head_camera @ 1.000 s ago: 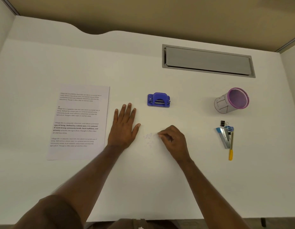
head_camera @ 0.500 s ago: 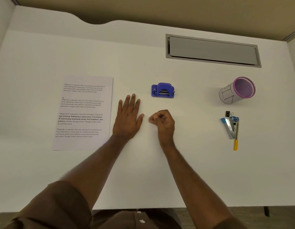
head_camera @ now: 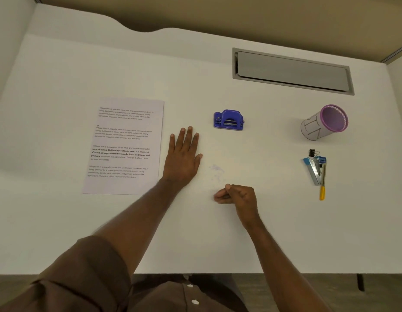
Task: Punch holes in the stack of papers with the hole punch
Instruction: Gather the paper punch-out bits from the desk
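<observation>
On white desk, blue hole punch (head_camera: 228,120) — untouched, left hand (head_camera: 183,157) flat, right hand (head_camera: 239,197) loosely curled, empty.

Bright, even overhead light on a white desk (head_camera: 60,221); shadows are soft and faint. Wide-angle lens bends the desk's edges. The right hand (head_camera: 237,197) is slightly blurred; paper (head_camera: 125,145) text stays readable.

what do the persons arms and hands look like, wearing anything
Both hands are bare: no gloves, rings or watch visible on the left hand or the right hand. The forearms are uncovered. A brown sleeve sits pushed up on the left arm, part of a brown shirt with white buttons.
</observation>
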Motion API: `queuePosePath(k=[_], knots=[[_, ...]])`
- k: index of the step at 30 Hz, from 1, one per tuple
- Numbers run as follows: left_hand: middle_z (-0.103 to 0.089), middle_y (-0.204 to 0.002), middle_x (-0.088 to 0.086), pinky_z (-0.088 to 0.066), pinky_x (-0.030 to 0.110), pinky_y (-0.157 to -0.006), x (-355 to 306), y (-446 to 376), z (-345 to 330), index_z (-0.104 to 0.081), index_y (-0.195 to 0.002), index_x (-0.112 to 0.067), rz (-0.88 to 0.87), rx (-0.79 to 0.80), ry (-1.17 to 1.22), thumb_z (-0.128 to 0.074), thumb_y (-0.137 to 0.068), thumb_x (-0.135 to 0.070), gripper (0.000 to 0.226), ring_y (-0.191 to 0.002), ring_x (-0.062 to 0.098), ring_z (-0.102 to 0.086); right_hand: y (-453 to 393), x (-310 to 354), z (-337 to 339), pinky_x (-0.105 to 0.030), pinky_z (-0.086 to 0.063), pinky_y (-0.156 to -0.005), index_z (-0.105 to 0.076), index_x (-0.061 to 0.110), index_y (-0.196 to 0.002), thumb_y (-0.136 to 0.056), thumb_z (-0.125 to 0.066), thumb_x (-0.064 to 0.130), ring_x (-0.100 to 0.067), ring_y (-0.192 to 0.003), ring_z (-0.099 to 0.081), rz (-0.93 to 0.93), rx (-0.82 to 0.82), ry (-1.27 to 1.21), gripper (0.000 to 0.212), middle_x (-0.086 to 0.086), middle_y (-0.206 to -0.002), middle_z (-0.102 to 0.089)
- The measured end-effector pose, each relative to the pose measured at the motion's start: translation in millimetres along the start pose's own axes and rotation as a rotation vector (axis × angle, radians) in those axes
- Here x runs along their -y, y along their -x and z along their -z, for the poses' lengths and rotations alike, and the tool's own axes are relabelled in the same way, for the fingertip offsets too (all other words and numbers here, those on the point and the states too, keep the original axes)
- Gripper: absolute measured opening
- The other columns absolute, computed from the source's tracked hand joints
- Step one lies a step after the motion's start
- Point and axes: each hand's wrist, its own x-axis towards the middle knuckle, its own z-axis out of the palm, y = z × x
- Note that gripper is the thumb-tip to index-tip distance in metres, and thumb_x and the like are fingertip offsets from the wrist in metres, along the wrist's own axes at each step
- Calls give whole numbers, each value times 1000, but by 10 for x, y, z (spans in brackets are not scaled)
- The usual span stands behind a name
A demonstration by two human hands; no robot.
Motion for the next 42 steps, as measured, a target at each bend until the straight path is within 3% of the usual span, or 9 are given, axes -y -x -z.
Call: queuePosePath(k=[4, 14, 18, 21, 26, 29, 32, 37, 42], knots=[[-11, -168, 14, -12, 57, -125, -13, 96, -26, -18, -159, -10, -18, -32, 14, -26, -104, -42, 64, -156, 33, -9, -223, 100, -155, -34, -63, -72, -77, -2, -81, -101, -53, 13, -32, -79, -76, 48, -57, -22, 34, -16, -80, -77], [-10, -169, 12, -11, 56, -125, 0, 100, 3, -19, -159, -12, -17, -34, 53, -30, -104, -42, 64, -157, 30, -6, -784, 390, -249, -30, -61, -65, -77, 8, -78, -101, -53, 18, -27, -66, -74, 178, -182, 7, 35, -8, -72, -77], [-8, -169, 11, -10, 55, -126, -18, 101, 8, -17, -159, -12, -11, -21, 56, -28, -104, -41, 63, -157, 30, -4, -687, 362, -63, -34, -60, -79, -78, 14, -96, -96, -61, 21, -17, -82, -72, 317, -341, 434, 18, -1, -91, -77], [-9, -169, 11, -10, 55, -126, -16, 101, 21, -19, -159, -12, -7, -21, 67, -30, -104, -41, 63, -157, 30, -5, -646, 339, -84, -33, -55, -89, -74, 8, -106, -94, -60, 10, -23, -96, -68, 430, -268, 837, 19, -8, -104, -73], [-9, -169, 12, -8, 54, -126, -19, 107, 45, -20, -159, -12, -3, -15, 67, -29, -105, -41, 62, -157, 30, -5, -548, 282, -333, -40, -57, -68, -71, 4, -109, -88, -60, -1, -31, -96, -63, 507, -117, 1194, 25, -12, -104, -67], [-7, -169, 11, -6, 54, -126, -17, 109, 47, -17, -159, -12, -2, -1, 60, -25, -105, -41, 62, -157, 29, -3, -491, 290, -408, -44, -59, -72, -71, 2, -111, -85, -60, -8, -34, -98, -64, 517, -30, 1183, 30, -15, -107, -68], [-4, -170, 11, -5, 53, -126, -4, 106, 47, -15, -160, -13, 8, 9, 47, -22, -105, -42, 63, -157, 29, -1, -473, 341, -302, -43, -59, -81, -75, 3, -106, -86, -60, -7, -33, -94, -68, 515, -107, 1095, 27, -14, -103, -72], [-3, -170, 10, -5, 53, -127, -18, 109, 38, -13, -160, -14, 8, 14, 42, -23, -105, -41, 62, -157, 28, 0, -192, 269, -161, -39, -60, -62, -77, 6, -87, -78, -68, -7, -30, -78, -69, 569, -104, 1180, 18, -8, -85, -72], [-2, -170, 9, -5, 53, -127, -8, 100, 40, -12, -160, -15, 16, 28, 50, -22, -105, -42, 63, -157, 27, 1, -73, 63, -221, -36, -55, -49, -74, 5, -95, -76, -68, -7, -29, -82, -65, 585, -54, 1252, 24, -5, -93, -69]])
